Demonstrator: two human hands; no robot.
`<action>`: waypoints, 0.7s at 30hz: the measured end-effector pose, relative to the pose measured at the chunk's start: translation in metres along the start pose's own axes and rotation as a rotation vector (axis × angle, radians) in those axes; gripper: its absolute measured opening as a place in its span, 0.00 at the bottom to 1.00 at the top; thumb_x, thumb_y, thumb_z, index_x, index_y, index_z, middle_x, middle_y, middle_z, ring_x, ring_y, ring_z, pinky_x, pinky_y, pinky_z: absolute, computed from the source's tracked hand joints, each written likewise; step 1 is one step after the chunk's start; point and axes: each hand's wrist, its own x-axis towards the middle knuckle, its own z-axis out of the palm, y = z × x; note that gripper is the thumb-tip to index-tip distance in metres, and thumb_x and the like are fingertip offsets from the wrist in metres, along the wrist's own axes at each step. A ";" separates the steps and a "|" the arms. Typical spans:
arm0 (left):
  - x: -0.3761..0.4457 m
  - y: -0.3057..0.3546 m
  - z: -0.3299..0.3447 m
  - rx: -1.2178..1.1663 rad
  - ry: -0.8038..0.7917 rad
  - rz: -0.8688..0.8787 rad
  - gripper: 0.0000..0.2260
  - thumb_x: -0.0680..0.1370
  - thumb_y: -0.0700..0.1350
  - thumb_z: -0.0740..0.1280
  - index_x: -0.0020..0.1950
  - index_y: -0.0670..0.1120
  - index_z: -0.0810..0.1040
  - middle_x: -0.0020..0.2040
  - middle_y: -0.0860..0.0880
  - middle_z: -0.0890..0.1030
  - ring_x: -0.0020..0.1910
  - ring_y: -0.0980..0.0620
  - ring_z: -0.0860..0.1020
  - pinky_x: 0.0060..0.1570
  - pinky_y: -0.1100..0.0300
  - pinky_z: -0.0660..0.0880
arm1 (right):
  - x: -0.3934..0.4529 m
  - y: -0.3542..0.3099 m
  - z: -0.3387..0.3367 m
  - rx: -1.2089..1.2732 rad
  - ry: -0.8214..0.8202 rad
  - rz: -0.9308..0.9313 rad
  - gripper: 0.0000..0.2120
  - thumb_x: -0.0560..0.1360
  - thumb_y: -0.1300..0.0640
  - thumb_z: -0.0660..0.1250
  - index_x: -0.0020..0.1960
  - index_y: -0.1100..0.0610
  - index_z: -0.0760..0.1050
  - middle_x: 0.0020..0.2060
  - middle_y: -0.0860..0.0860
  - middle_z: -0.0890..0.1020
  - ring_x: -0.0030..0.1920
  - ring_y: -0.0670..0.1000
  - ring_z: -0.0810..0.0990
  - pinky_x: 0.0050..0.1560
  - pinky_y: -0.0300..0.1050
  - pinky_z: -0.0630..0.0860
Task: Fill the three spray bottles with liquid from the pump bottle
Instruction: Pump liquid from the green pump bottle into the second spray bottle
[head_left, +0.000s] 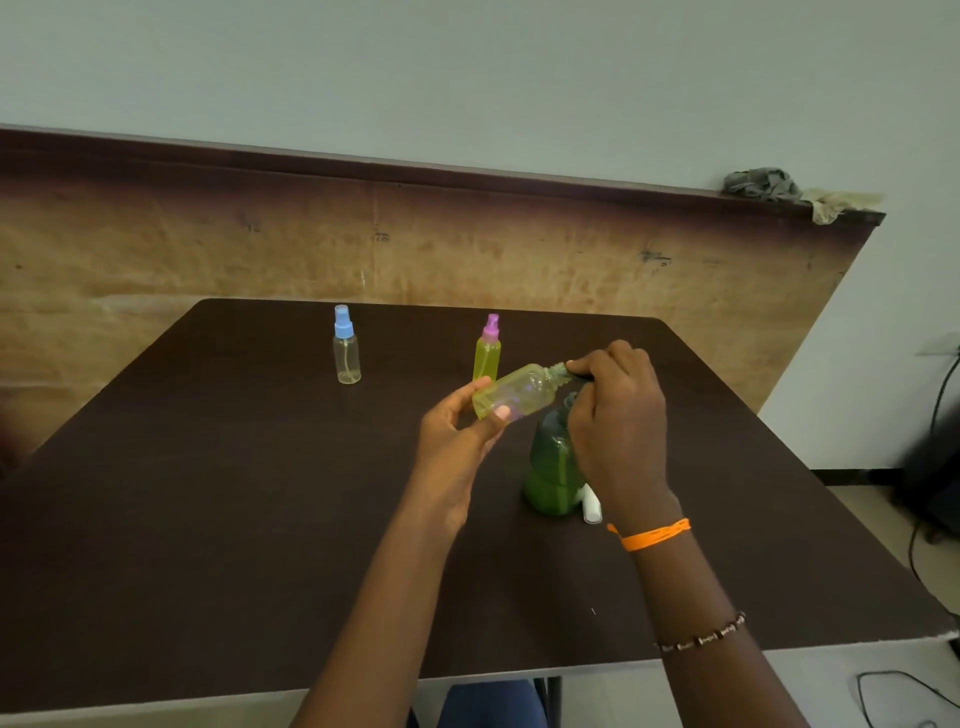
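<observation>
Left hand (457, 436) pinches tilted uncapped spray bottle (514, 392); right hand (618, 415) grips pump bottle (553, 467) head at its neck.

There are three small spray bottles: one with a blue top (346, 345), one with a purple top (488, 347), and one with no top (517, 391). There is one big green pump bottle (552, 467). There is one white spray top (591, 504) and one dark table (260, 493). There are two hands, the left hand (460, 447) and the right hand (621, 415).
</observation>
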 end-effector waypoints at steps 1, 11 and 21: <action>0.001 0.000 0.000 0.005 -0.001 0.001 0.18 0.74 0.33 0.67 0.64 0.43 0.73 0.56 0.48 0.79 0.57 0.53 0.78 0.54 0.62 0.75 | -0.004 0.002 0.002 0.020 0.025 0.007 0.17 0.71 0.65 0.51 0.44 0.67 0.79 0.38 0.58 0.76 0.40 0.54 0.72 0.39 0.41 0.69; 0.001 0.001 0.001 0.014 -0.001 0.007 0.19 0.75 0.32 0.66 0.64 0.42 0.73 0.53 0.49 0.79 0.56 0.52 0.78 0.55 0.62 0.75 | 0.004 0.001 0.003 0.026 0.025 -0.026 0.15 0.69 0.67 0.50 0.39 0.66 0.77 0.36 0.58 0.74 0.38 0.54 0.70 0.37 0.46 0.70; 0.001 0.000 0.003 0.026 -0.004 0.001 0.20 0.74 0.32 0.66 0.65 0.42 0.72 0.57 0.47 0.79 0.58 0.52 0.77 0.53 0.63 0.75 | -0.016 0.004 0.016 0.044 0.155 0.017 0.13 0.75 0.69 0.55 0.41 0.67 0.77 0.35 0.59 0.74 0.35 0.58 0.72 0.34 0.54 0.74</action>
